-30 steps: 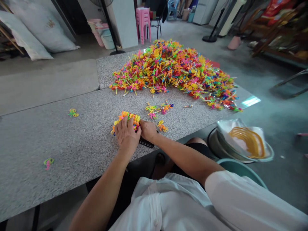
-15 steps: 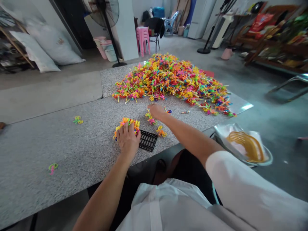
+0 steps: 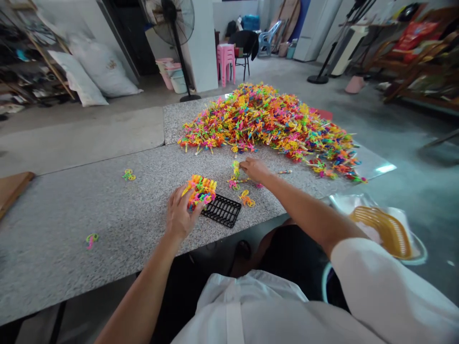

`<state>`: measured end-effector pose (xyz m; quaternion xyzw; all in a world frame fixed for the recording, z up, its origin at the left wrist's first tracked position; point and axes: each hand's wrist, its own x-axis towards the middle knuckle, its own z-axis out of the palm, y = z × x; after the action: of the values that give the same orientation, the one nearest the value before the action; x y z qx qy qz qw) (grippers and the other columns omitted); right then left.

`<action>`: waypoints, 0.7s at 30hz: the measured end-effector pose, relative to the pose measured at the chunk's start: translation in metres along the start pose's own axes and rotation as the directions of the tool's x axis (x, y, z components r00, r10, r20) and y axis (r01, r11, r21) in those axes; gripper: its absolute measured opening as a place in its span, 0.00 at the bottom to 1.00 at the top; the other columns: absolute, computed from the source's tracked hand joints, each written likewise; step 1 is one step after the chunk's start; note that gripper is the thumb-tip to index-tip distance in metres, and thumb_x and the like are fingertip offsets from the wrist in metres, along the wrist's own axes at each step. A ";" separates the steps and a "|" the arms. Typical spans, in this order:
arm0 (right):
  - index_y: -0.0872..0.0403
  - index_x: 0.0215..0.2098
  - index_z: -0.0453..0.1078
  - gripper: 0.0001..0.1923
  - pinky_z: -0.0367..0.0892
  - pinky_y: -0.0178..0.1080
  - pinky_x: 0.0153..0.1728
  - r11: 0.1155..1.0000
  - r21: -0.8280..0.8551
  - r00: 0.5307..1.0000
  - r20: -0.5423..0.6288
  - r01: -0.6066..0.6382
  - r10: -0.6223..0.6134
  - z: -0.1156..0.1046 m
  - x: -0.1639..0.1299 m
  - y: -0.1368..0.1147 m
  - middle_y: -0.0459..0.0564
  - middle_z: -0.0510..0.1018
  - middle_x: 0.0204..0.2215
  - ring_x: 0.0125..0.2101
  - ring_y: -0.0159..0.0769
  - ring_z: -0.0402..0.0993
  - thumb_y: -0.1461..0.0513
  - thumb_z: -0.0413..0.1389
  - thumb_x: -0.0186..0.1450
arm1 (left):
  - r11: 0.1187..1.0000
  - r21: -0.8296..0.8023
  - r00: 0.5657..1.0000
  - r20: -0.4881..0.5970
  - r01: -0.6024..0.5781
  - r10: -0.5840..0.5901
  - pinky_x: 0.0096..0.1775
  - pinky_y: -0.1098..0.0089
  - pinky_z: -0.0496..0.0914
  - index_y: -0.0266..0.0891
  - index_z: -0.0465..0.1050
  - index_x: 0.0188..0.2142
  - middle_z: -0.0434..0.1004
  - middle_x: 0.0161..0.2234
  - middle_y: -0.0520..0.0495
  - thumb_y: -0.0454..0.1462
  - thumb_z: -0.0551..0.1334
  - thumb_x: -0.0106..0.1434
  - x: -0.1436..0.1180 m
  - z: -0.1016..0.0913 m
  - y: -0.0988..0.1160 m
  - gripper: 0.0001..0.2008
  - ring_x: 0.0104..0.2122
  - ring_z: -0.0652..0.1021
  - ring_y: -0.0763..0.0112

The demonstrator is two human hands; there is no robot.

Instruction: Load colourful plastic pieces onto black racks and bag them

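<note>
Black grid tray (image 3: 223, 210) part-filled: left hand (image 3: 180, 216) cupped round its coloured cluster (image 3: 201, 189), right hand (image 3: 254, 169) pinching a loose piece (image 3: 235, 168), big pile (image 3: 267, 120) at 12 o'clock untouched.

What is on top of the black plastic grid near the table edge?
A tight cluster of colourful plastic pieces sits on the left part of the black grid; the left hand holds that cluster. The right part of the grid is bare. The grid's cells under the cluster are covered.
</note>
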<state>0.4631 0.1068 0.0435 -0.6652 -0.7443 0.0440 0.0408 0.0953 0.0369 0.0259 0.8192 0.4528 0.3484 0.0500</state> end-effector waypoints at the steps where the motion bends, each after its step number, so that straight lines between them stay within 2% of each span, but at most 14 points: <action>1: 0.51 0.61 0.79 0.20 0.65 0.37 0.44 1.000 0.027 0.999 -0.044 -0.012 0.013 0.000 -0.010 -0.004 0.57 0.82 0.53 0.50 0.44 0.78 0.60 0.49 0.80 | 1.000 -0.021 1.000 0.002 0.006 -0.006 0.72 0.41 0.61 0.43 0.72 0.65 0.69 0.69 0.35 0.54 0.60 0.74 -0.004 -0.002 -0.008 0.27 0.71 0.67 0.47; 5: 0.53 0.57 0.79 0.17 0.65 0.36 0.45 0.987 0.158 0.986 -0.156 -0.024 0.049 0.009 -0.044 -0.034 0.58 0.82 0.51 0.49 0.43 0.78 0.60 0.51 0.80 | 0.989 -0.123 0.997 0.012 0.079 -0.078 0.73 0.42 0.60 0.44 0.72 0.66 0.68 0.71 0.36 0.53 0.54 0.78 -0.017 -0.003 -0.029 0.26 0.72 0.66 0.50; 10: 0.54 0.49 0.79 0.09 0.65 0.36 0.44 0.900 0.435 0.976 -0.199 0.010 0.085 0.032 -0.075 -0.081 0.54 0.84 0.43 0.43 0.40 0.78 0.60 0.58 0.75 | 0.949 -0.251 0.982 0.048 0.189 -0.182 0.73 0.44 0.60 0.44 0.70 0.68 0.69 0.70 0.36 0.55 0.51 0.78 -0.024 0.008 -0.034 0.29 0.71 0.68 0.52; 14: 0.53 0.40 0.77 0.08 0.63 0.36 0.38 0.748 0.663 0.975 -0.143 -0.032 0.168 0.047 -0.096 -0.114 0.48 0.81 0.32 0.34 0.37 0.76 0.58 0.58 0.74 | 0.944 -0.263 0.980 0.065 0.200 -0.190 0.74 0.44 0.59 0.42 0.68 0.70 0.67 0.71 0.34 0.56 0.52 0.78 -0.025 0.012 -0.029 0.31 0.72 0.66 0.51; 18: 0.52 0.36 0.74 0.10 0.63 0.37 0.35 0.583 0.807 0.960 -0.086 -0.090 0.267 0.058 -0.109 -0.133 0.46 0.79 0.28 0.31 0.37 0.73 0.54 0.61 0.69 | 0.949 -0.235 0.977 0.092 0.209 -0.192 0.74 0.43 0.59 0.42 0.67 0.71 0.66 0.72 0.34 0.56 0.53 0.77 -0.025 0.009 -0.022 0.32 0.73 0.65 0.51; 21: 0.50 0.33 0.71 0.16 0.63 0.37 0.29 0.399 0.905 0.924 -0.020 -0.145 0.381 0.063 -0.113 -0.140 0.44 0.75 0.24 0.26 0.37 0.70 0.48 0.63 0.65 | 0.957 -0.192 0.974 0.107 0.219 -0.201 0.74 0.43 0.59 0.42 0.67 0.71 0.65 0.72 0.34 0.56 0.54 0.77 -0.024 0.007 -0.019 0.32 0.74 0.64 0.51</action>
<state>0.3297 -0.0218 -0.0024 -0.6529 -0.4838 0.3585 0.4595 0.0775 0.0312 0.0005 0.7714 0.4967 0.3497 0.1895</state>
